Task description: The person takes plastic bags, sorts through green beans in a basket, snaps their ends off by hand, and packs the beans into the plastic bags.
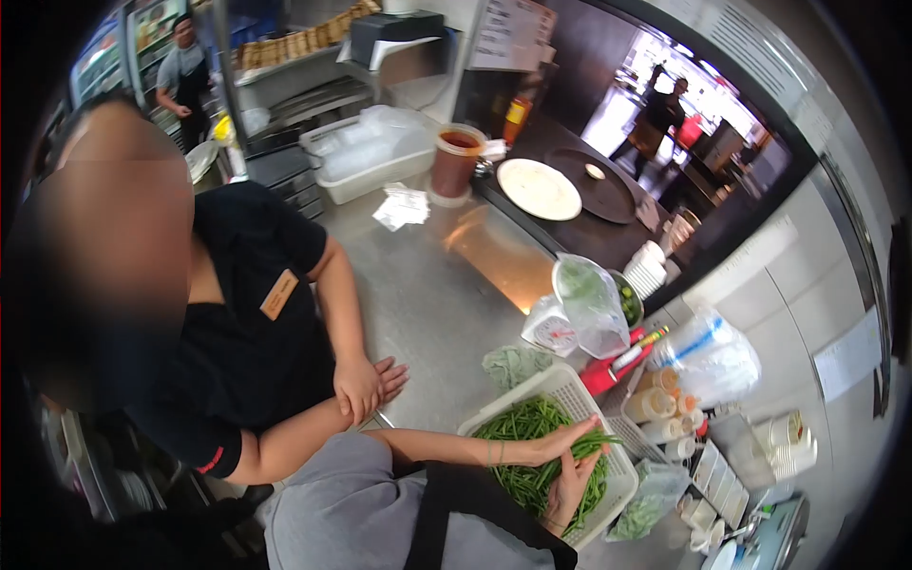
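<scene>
A bunch of green beans (pixel 597 441) is held between my two hands above a white perforated basket (pixel 622 480). My left hand (pixel 562 443) reaches in from the left, its fingers extended together along the bunch. From below, my right hand (pixel 568 483) meets it, with its fingers around the lower side of the same beans. Many more loose green beans (pixel 518 432) fill the basket beneath both hands. A green cloth (pixel 515 367) lies by the basket's upper left edge.
Left of me a person in black (pixel 275 332) rests crossed hands at the steel counter (pixel 418 313). Beyond the basket are a scale (pixel 551 328), a plastic bag of greens (pixel 594 304) and sauce bottles (pixel 651 406). A bagged bundle of greens (pixel 648 499) sits right of the basket.
</scene>
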